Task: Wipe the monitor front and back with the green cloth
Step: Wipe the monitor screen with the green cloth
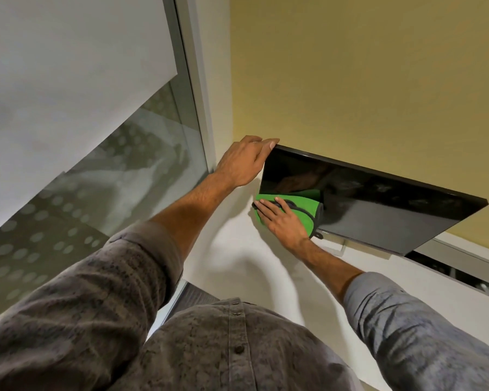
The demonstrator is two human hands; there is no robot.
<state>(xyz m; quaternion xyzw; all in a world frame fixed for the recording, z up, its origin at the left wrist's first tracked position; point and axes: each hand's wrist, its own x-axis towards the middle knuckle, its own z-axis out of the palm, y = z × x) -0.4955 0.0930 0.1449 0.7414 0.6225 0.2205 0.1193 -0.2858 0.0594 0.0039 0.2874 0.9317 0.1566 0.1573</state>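
Green fabric cloth (305, 211) under flat right hand (283, 220), we are wiping glossy black monitor (378, 210) front, seven o'clock; left hand (242, 162) gripping top; back seemingly pending.

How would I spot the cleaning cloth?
Find the yellow wall; a flat black monitor stands before it on a white desk. At the screen's lower left corner, a right hand presses a bright green cloth, the only green thing there.

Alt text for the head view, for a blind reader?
The right hand presses a green cloth against the lower left corner of a black monitor while the left hand grips its top left corner. It stands on a white desk before a yellow wall.
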